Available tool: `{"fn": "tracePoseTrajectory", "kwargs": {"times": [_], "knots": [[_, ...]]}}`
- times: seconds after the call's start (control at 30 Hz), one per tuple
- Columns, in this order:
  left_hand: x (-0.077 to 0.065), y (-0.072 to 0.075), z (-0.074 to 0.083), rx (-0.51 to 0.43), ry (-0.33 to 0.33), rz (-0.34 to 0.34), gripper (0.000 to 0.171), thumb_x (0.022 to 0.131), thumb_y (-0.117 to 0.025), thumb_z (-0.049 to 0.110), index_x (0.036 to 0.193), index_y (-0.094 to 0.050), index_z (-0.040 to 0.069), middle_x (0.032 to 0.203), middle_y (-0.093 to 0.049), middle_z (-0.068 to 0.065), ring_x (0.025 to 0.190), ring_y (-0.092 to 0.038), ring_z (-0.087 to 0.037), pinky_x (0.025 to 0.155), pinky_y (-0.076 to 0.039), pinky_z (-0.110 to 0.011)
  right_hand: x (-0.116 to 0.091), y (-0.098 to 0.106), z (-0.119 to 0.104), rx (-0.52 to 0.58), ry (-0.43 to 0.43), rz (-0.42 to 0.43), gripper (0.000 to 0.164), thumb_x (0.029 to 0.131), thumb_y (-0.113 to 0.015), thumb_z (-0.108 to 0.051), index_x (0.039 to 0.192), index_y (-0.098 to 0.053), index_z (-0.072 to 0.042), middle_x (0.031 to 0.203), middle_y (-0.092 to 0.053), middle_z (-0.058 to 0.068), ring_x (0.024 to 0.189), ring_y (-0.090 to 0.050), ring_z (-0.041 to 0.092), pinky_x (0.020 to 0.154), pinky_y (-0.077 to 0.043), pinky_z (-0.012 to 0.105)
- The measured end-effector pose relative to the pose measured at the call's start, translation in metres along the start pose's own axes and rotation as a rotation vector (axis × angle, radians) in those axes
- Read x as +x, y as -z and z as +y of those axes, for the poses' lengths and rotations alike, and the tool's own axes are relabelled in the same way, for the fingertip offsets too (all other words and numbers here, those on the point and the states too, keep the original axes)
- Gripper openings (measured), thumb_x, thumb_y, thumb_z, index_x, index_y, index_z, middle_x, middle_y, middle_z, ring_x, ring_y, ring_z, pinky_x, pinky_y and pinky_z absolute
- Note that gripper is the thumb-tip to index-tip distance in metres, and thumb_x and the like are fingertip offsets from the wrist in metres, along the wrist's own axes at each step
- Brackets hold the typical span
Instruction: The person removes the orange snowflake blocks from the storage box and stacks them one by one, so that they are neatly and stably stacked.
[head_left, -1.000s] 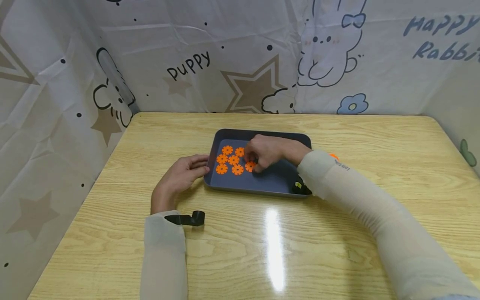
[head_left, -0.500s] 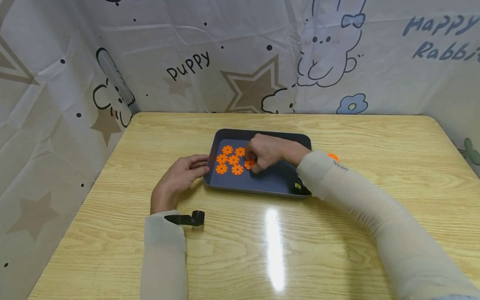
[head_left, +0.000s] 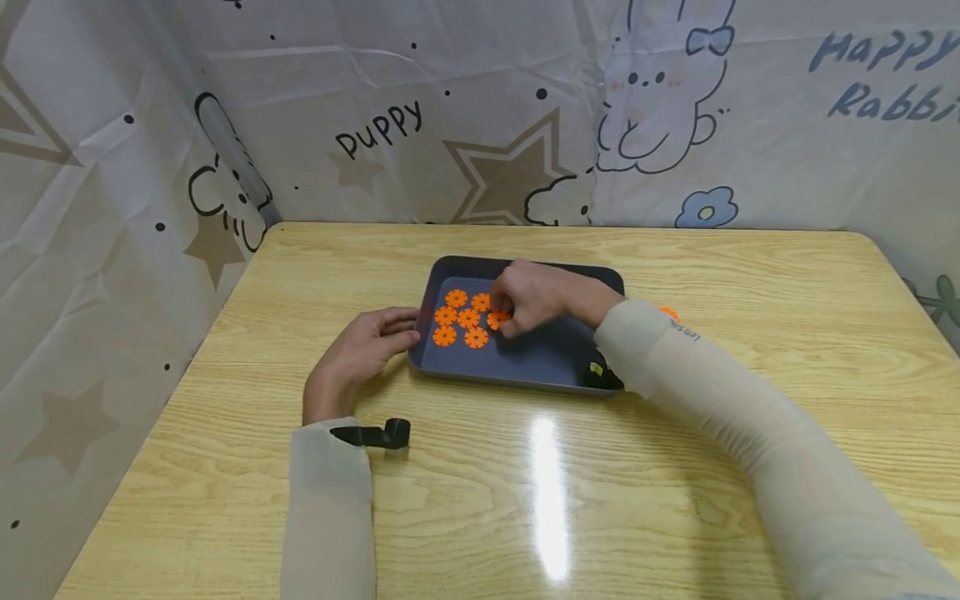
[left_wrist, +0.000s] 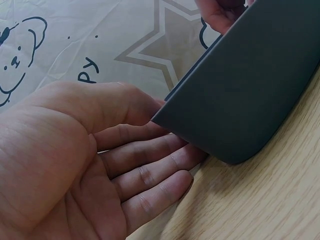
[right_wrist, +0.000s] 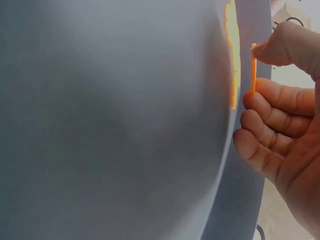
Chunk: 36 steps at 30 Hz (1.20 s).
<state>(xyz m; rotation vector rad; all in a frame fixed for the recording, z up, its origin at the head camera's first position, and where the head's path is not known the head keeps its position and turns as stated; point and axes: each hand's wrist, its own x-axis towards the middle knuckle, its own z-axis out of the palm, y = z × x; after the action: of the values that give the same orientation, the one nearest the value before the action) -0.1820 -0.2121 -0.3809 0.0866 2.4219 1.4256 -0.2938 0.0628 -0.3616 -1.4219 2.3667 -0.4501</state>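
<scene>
My right hand (head_left: 534, 293) is over the dark grey tray (head_left: 540, 360), pinching a flat orange notched disc (head_left: 497, 321) between thumb and fingers. Edge-on in the right wrist view, that disc (right_wrist: 253, 70) looks like a thin strip, close over the tray floor. Several similar orange discs (head_left: 468, 318) lie flat in rows in the tray's left half. My left hand (head_left: 362, 348) rests at the tray's left side. Its thumb tip meets the rim in the left wrist view, its fingers relaxed along the outside of the tray wall (left_wrist: 240, 95).
Another orange disc (head_left: 669, 313) lies on the wooden table (head_left: 465, 500) to the tray's right, partly behind the right sleeve (head_left: 720, 392). A black bracket (head_left: 393, 433) juts from the left wrist. Behind the table hangs a printed cloth (head_left: 315, 75).
My right hand has shifted slightly toward the back of the tray, and the pinched disc has moved with it, a little up and left. My left hand and the tray stay put.
</scene>
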Motion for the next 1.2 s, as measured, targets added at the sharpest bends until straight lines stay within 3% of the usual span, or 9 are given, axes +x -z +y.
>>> {"fn": "tracePoseTrajectory", "kwargs": {"times": [1.2], "knots": [[-0.001, -0.002, 0.001, 0.021, 0.002, 0.010, 0.041, 0.103, -0.059, 0.014, 0.143, -0.054, 0.005, 0.134, -0.060, -0.015, 0.124, -0.056, -0.027, 0.105, -0.042, -0.043, -0.048, 0.045, -0.009, -0.084, -0.101, 0.090, 0.021, 0.077, -0.077, -0.021, 0.092, -0.075, -0.006, 0.086, -0.071, 0.003, 0.077, -0.064, 0.018, 0.073, -0.056, 0.038]]}}
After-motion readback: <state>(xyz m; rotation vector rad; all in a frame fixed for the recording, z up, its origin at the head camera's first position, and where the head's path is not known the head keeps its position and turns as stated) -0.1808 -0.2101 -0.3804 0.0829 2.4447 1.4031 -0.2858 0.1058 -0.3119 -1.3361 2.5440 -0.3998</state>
